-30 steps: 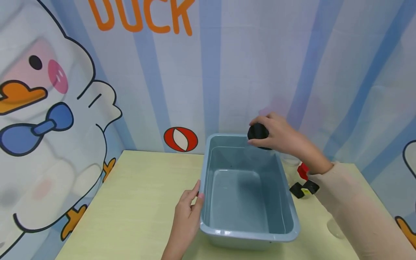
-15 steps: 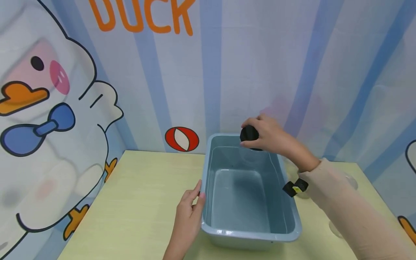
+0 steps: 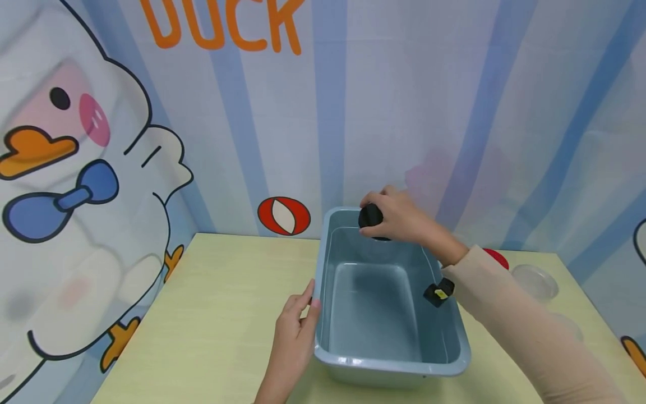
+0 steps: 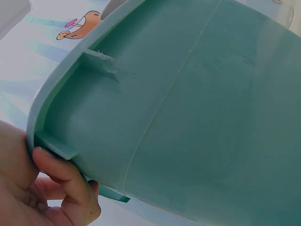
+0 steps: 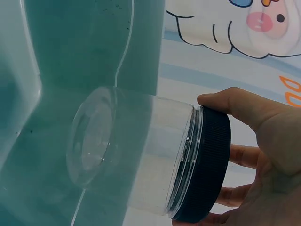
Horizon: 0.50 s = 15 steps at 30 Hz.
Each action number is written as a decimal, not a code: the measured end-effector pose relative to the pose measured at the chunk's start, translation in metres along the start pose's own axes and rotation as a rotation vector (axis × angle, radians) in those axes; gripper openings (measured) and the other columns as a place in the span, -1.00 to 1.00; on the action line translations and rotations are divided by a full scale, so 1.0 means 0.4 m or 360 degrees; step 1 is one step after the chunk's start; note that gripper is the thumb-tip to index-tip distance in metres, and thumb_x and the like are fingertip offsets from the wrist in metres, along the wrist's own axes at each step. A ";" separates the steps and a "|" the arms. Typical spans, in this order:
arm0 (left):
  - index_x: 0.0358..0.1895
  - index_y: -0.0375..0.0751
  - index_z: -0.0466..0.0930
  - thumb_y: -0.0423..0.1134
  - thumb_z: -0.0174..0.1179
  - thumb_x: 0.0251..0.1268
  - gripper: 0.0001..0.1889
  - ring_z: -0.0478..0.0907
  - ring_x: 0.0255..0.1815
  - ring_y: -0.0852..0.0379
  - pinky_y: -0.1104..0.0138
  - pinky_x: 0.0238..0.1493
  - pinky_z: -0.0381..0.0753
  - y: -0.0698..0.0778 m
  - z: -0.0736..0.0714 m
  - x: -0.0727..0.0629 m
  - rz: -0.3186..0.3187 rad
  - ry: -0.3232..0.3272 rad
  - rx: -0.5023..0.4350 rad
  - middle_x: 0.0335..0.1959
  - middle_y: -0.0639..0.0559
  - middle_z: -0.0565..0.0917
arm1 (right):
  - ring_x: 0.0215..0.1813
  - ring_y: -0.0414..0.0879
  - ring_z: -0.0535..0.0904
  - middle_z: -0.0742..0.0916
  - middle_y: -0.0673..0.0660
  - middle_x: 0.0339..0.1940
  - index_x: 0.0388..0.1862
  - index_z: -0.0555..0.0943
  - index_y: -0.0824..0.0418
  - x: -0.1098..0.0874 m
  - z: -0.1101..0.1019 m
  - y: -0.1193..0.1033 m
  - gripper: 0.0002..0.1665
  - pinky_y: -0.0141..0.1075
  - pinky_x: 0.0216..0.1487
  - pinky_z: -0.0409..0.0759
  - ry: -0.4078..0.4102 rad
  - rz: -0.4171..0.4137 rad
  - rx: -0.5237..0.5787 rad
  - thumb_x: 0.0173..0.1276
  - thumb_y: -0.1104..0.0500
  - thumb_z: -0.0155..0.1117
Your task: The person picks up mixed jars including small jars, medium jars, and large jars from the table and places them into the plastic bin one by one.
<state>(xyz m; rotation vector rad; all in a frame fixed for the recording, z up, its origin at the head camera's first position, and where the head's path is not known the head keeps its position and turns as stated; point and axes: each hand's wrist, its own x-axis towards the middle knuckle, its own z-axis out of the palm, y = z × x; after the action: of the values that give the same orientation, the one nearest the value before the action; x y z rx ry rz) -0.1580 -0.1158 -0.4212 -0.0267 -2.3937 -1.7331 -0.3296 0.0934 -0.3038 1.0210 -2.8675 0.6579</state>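
A clear plastic jar (image 5: 157, 150) with a ribbed black lid (image 5: 204, 165) hangs from my right hand (image 3: 398, 216), whose fingers and thumb grip the lid's edge. Through its walls the jar looks to have nothing inside. It is over the far end of a blue-grey plastic basin (image 3: 370, 303), low near the far wall. My left hand (image 3: 295, 331) holds the basin's left rim; in the left wrist view its fingers (image 4: 66, 179) curl under the rim from outside.
Right of the basin, clear round containers (image 3: 535, 282) stand on the pale yellow table (image 3: 242, 314), partly behind the right sleeve. A red lid-like thing (image 3: 497, 258) shows behind that sleeve. A printed duck curtain (image 3: 383, 101) hangs right behind the table.
My right hand has carried the jar leftward and slightly down over the basin's far end. The left hand keeps its hold on the rim.
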 end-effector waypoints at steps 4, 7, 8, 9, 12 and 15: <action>0.48 -0.31 0.27 -0.08 -0.04 0.62 -0.46 0.68 -0.13 -0.02 0.36 -0.08 0.66 0.002 0.000 0.000 -0.0007 -0.0001 0.0004 -0.07 -0.12 0.49 | -0.14 0.24 0.51 0.50 0.44 0.08 0.20 0.54 0.32 0.010 0.024 -0.006 -0.40 -0.04 -0.23 0.62 -0.0002 -0.0034 0.0004 0.27 0.07 0.45; 0.48 -0.31 0.27 -0.07 -0.04 0.62 -0.46 0.68 -0.10 -0.01 0.33 -0.06 0.67 0.003 -0.001 0.000 -0.0008 0.0000 0.0009 -0.07 -0.12 0.49 | -0.12 0.26 0.48 0.50 0.43 0.06 0.20 0.54 0.31 0.016 0.043 -0.010 -0.41 -0.03 -0.23 0.60 -0.0015 -0.0039 -0.0002 0.27 0.07 0.45; 0.48 -0.31 0.27 -0.07 -0.04 0.62 -0.46 0.68 -0.10 0.00 0.33 -0.06 0.67 0.003 -0.001 0.000 -0.0011 0.0000 0.0011 -0.07 -0.12 0.49 | -0.10 0.26 0.47 0.50 0.42 0.06 0.20 0.54 0.30 0.018 0.050 -0.011 -0.41 -0.02 -0.21 0.59 -0.0021 -0.0030 -0.0008 0.27 0.07 0.45; 0.48 -0.30 0.27 -0.06 -0.04 0.62 -0.45 0.68 -0.11 0.02 0.33 -0.06 0.67 0.003 -0.001 0.000 -0.0010 -0.0001 0.0013 -0.07 -0.12 0.50 | -0.09 0.27 0.47 0.50 0.41 0.06 0.20 0.54 0.29 0.019 0.055 -0.013 -0.41 -0.01 -0.21 0.59 -0.0025 -0.0025 -0.0009 0.27 0.07 0.45; 0.48 -0.30 0.27 -0.06 -0.04 0.61 -0.45 0.68 -0.13 0.06 0.34 -0.07 0.67 0.003 -0.001 -0.001 -0.0012 -0.0005 0.0005 -0.07 -0.12 0.49 | -0.04 0.30 0.45 0.50 0.41 0.07 0.21 0.54 0.28 0.022 0.067 -0.018 -0.41 0.01 -0.18 0.58 -0.0038 0.0005 -0.0009 0.27 0.07 0.45; 0.48 -0.29 0.27 -0.06 -0.03 0.61 -0.45 0.67 -0.13 0.10 0.36 -0.07 0.66 0.004 -0.001 -0.001 -0.0012 -0.0004 -0.0001 -0.07 -0.11 0.49 | -0.02 0.30 0.45 0.50 0.40 0.08 0.21 0.54 0.28 0.027 0.076 -0.022 -0.42 0.04 -0.12 0.56 -0.0045 0.0018 -0.0001 0.27 0.09 0.45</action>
<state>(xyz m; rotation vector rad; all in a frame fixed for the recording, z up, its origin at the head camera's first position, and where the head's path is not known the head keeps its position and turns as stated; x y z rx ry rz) -0.1573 -0.1155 -0.4198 -0.0201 -2.3978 -1.7381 -0.3293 0.0687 -0.3263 1.0229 -2.8996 0.6487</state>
